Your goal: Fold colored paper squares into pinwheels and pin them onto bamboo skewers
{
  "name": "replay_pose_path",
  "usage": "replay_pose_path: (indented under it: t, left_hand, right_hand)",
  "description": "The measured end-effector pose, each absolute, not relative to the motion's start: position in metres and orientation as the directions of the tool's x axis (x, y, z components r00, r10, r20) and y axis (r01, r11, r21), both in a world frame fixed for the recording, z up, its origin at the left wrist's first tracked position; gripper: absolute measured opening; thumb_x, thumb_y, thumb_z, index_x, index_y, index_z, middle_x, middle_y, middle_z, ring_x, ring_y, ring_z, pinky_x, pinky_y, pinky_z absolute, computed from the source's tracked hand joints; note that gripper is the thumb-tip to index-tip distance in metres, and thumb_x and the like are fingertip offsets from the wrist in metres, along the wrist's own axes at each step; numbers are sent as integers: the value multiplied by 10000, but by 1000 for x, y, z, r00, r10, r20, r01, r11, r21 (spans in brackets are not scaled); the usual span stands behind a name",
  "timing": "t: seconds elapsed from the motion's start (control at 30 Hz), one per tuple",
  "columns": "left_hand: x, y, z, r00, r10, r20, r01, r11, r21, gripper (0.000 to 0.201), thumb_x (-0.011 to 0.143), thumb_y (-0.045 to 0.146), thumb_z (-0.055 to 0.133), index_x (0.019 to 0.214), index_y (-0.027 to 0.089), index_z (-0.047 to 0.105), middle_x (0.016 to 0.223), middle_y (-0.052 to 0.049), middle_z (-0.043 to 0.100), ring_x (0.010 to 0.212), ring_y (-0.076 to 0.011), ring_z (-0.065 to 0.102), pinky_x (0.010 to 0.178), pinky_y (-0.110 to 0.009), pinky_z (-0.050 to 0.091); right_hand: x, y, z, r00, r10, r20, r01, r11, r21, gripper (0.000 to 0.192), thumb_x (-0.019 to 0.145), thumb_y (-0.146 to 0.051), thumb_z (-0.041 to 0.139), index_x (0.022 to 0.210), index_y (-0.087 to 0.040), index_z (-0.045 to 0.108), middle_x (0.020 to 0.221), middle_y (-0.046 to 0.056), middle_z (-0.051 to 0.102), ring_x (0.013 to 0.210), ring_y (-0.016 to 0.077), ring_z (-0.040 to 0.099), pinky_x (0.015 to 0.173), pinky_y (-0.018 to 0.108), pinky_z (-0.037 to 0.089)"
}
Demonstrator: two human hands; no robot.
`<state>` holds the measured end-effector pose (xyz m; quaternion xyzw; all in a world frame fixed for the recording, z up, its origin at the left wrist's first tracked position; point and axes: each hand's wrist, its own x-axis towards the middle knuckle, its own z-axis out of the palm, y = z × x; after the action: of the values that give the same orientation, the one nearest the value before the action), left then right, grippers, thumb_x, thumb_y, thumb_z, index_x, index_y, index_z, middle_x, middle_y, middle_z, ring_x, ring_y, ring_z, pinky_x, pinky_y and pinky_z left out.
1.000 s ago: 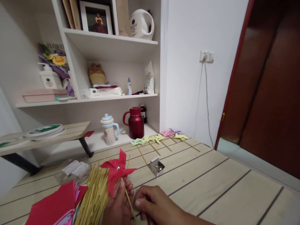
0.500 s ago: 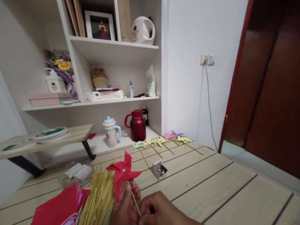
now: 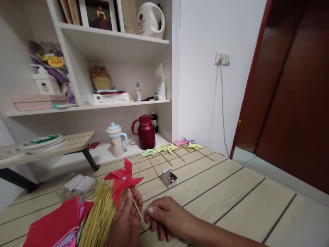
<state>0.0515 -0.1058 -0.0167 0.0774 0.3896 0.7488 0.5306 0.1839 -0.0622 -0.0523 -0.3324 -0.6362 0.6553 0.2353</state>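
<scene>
Head view: left hand [image 3: 127,219] pinches the red pinwheel [image 3: 122,181] by its stick, blades up & free to turn, just right of the skewer pile [image 3: 101,212]. Right hand [image 3: 166,218] w/ fingers curled at the stick's lower end, prob. steadying it. Pin box [image 3: 168,178] further right of the pile, within reach.

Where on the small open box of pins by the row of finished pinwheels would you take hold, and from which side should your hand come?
Take the pin box by its two outer side walls, coming down from above with the right hand, which lies nearest. Its lid stands open at the far left and the pins sit loose inside, so a level pinch below the rim would likely keep them from spilling.
</scene>
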Motion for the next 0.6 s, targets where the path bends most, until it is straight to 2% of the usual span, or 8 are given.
replay_pose_path:
  t: [0.17, 0.27, 0.37, 0.6]
  left_hand:
    - [55, -104, -16, -441, 835, -329, -740, -130, 660, 217, 909, -2, 470, 895, 129, 642, 784, -34, 716, 620, -75, 684, 580, -171, 578]
    - [57, -103, -18, -442, 829, -342, -747, -130, 652, 205, 900, -10, 484, 888, 126, 636, 806, -42, 725, 630, -76, 687, 587, -176, 582]
    - [58, -102, -22, -413, 841, -350, -765, -111, 635, 196, 887, -17, 505, 885, 127, 639, 779, -47, 728, 625, -90, 692, 580, -197, 588]
    - [59, -102, -20, -414, 836, -361, -777, -118, 618, 191, 877, -25, 515, 883, 116, 644, 742, -41, 731, 597, -97, 693, 548, -198, 583]
  right_hand:
    - [186, -63, -50, -686, 709, -164, 122, -110, -986, 278, 714, -416, 707, 775, -153, 640, 624, -34, 617, 393, 52, 507, 344, 142, 354]
    - [185, -62, -53, -667, 715, -208, 147, -147, -978, 271, 598, -317, 795, 771, -163, 654, 575, -59, 611, 397, 62, 516, 362, 151, 347]
    - [182, -62, -55, -628, 739, -243, 164, -179, -970, 272, 511, -247, 830, 688, -166, 641, 503, -80, 573, 387, 63, 489, 385, 170, 347]
    - [179, -65, -57, -576, 794, -194, 157, -125, -980, 180, 534, -188, 792, 631, -163, 642, 468, -78, 529, 441, 68, 467, 438, 192, 281]
